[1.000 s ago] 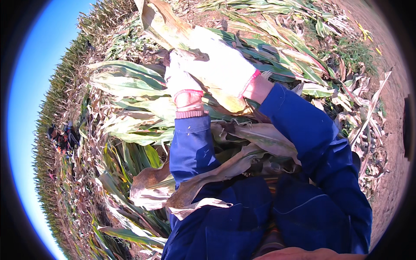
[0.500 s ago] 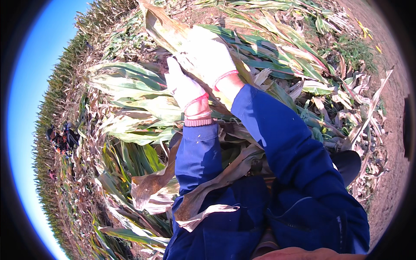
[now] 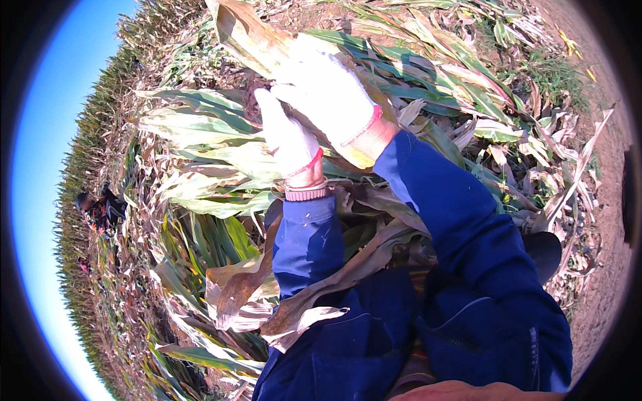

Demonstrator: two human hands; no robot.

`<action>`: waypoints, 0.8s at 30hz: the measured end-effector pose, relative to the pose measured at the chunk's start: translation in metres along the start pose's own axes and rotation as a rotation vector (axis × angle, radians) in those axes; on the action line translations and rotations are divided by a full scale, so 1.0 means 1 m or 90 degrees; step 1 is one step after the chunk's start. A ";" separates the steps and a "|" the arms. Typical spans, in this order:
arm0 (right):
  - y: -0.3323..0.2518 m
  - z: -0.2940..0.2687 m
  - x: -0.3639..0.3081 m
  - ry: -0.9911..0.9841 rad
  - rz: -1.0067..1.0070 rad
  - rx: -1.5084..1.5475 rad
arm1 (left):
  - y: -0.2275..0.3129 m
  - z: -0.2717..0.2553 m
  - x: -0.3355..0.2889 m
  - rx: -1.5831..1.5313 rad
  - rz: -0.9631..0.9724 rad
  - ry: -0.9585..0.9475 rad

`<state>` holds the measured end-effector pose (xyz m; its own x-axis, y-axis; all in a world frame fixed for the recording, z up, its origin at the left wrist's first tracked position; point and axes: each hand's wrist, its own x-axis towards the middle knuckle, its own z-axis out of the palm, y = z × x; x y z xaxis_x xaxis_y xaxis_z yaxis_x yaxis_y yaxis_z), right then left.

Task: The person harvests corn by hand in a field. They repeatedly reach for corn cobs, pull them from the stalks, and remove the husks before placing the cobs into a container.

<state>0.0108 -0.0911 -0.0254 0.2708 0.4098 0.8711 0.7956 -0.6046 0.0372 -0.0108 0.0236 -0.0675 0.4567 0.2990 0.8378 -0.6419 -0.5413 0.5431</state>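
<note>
Right white-gloved hand has slid up dry tan-husked corn ear; left white-gloved hand clasps it below. Husk-stripping underway; next needs firm downward peel.

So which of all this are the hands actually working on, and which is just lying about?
In hand:
- left hand and right hand, both in white gloves
- corn ear in its dry husk, gripped by both hands

Lying about:
- cut green corn leaves
- dry brown leaves near the person's lap
- bare soil
- another person far off by the standing corn
</note>
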 end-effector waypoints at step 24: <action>0.009 -0.010 0.001 0.008 0.325 0.159 | -0.006 0.028 0.001 -0.349 -0.366 0.099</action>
<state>0.0130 -0.1028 -0.0197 0.6498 0.0987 0.7536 0.6698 -0.5430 -0.5065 0.0112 0.0049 -0.0718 0.7422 0.5407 0.3960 -0.5623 0.1808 0.8069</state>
